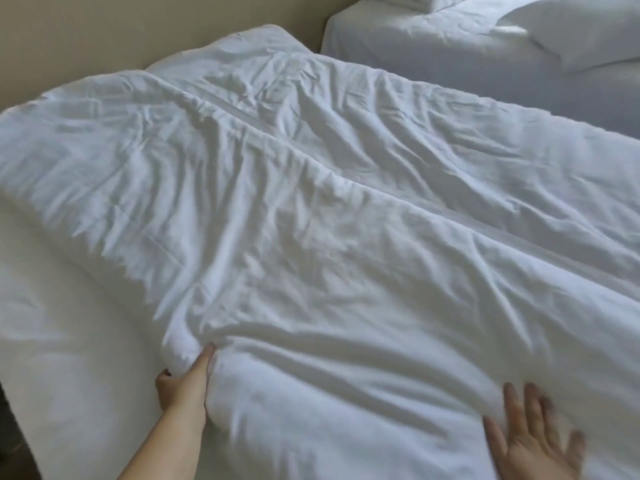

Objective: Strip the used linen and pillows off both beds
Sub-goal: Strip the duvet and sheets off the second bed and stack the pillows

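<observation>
A crumpled white duvet [329, 202] covers most of the near bed, over a white sheet [62, 323] that shows at the left. My left hand [185, 382] grips a bunched fold of the duvet near the bed's front edge. My right hand [533, 434] lies flat on the duvet at the lower right, fingers spread and blurred. The second bed [433, 57] stands at the upper right with a white sheet. A white pillow [581, 29] lies on it, and another pillow [426, 1] sits at the top edge of the view.
A beige floor [104, 29] runs past the far end of the near bed and into the narrow gap between the two beds. A dark strip [14, 441] shows at the lower left beside the mattress.
</observation>
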Action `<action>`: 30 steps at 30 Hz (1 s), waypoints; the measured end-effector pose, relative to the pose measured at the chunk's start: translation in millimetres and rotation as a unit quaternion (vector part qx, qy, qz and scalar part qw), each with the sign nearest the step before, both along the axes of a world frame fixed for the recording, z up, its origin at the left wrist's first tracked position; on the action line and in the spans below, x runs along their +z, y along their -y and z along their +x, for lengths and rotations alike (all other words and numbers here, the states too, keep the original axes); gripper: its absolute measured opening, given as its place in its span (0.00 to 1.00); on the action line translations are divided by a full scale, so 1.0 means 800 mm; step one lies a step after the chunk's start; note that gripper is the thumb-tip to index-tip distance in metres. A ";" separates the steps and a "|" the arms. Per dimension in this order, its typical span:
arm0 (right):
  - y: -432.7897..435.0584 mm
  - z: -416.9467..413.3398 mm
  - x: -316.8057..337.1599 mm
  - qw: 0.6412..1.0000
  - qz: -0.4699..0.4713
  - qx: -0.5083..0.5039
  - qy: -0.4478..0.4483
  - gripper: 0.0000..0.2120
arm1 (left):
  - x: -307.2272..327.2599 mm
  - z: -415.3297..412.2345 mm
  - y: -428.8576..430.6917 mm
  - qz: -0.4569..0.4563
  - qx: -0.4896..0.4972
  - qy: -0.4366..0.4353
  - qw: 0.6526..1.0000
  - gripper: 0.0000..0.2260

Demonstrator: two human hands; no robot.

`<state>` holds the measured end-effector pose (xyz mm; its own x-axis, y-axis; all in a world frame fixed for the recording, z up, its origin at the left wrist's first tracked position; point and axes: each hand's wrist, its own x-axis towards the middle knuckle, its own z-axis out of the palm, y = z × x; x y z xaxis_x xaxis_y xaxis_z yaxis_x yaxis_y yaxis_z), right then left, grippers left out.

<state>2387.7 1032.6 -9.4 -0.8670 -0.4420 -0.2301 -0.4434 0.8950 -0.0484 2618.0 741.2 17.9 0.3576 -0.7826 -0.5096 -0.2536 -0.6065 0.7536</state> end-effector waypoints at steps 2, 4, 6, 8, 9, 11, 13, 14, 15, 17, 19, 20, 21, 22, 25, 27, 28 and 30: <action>-0.005 0.000 0.004 0.999 0.050 0.010 0.017 0.30 | 0.010 -0.011 -0.058 0.003 -0.039 -0.005 0.999 0.34; -0.022 0.012 0.017 0.999 0.016 -0.012 0.049 0.27 | 0.016 -0.022 -0.116 0.003 -0.075 -0.013 0.997 0.33; -0.073 0.034 0.007 0.998 -0.036 0.055 -0.018 0.28 | 0.021 -0.032 -0.167 0.007 -0.111 -0.022 0.994 0.30; -0.142 0.057 -0.003 0.990 -0.092 0.097 -0.053 0.32 | 0.021 -0.035 -0.217 0.012 -0.142 -0.042 0.989 0.29; -0.182 0.068 -0.008 0.986 -0.112 0.108 -0.063 0.32 | 0.020 -0.035 -0.246 0.017 -0.148 -0.057 0.987 0.28; -0.270 0.088 -0.010 0.969 -0.155 0.152 -0.115 0.29 | 0.014 -0.032 -0.318 0.037 -0.150 -0.097 0.983 0.28; -0.361 0.110 -0.012 0.958 -0.143 0.192 -0.159 0.25 | 0.010 -0.034 -0.409 0.063 -0.159 -0.155 0.973 0.23; -0.407 0.121 -0.013 0.957 -0.117 0.207 -0.168 0.23 | 0.009 -0.039 -0.457 0.086 -0.169 -0.182 0.965 0.20; -0.450 0.130 -0.019 0.952 -0.101 0.210 -0.199 0.21 | 0.007 -0.045 -0.502 0.107 -0.181 -0.196 0.958 0.18; -0.522 0.141 -0.022 0.947 -0.075 0.191 -0.247 0.24 | -0.006 -0.057 -0.573 0.132 -0.185 -0.201 0.953 0.18; -0.575 0.140 -0.017 0.941 -0.094 0.171 -0.277 0.25 | -0.004 -0.067 -0.612 0.150 -0.176 -0.200 0.952 0.12; -0.593 0.136 -0.011 0.937 -0.107 0.145 -0.299 0.23 | -0.002 -0.070 -0.618 0.154 -0.171 -0.201 0.952 0.07; -0.604 0.131 -0.005 0.938 -0.106 0.117 -0.309 0.22 | 0.002 -0.073 -0.620 0.157 -0.167 -0.199 0.953 0.05; -0.610 0.121 0.004 0.950 -0.113 0.096 -0.273 0.26 | 0.008 -0.074 -0.620 0.149 -0.172 -0.198 0.953 0.05; -0.616 0.108 0.043 0.962 -0.187 0.040 -0.195 0.21 | 0.035 -0.060 -0.621 0.085 -0.225 -0.233 0.943 0.04; -0.621 0.112 0.078 0.943 -0.249 -0.001 -0.221 0.18 | 0.056 -0.043 -0.623 0.050 -0.243 -0.267 0.931 0.08; -0.623 0.120 0.095 0.934 -0.280 -0.011 -0.223 0.19 | 0.060 -0.033 -0.625 0.044 -0.243 -0.273 0.930 0.08; -0.631 0.134 0.106 0.930 -0.308 0.007 -0.200 0.20 | 0.055 -0.017 -0.637 0.055 -0.239 -0.248 0.937 0.07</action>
<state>2494.9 1537.1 75.3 -0.8220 -0.3958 0.4095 -0.5479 0.7458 -0.3790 2604.5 1251.0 62.1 -0.3223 -0.7261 -0.6073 -0.1517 -0.5937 0.7903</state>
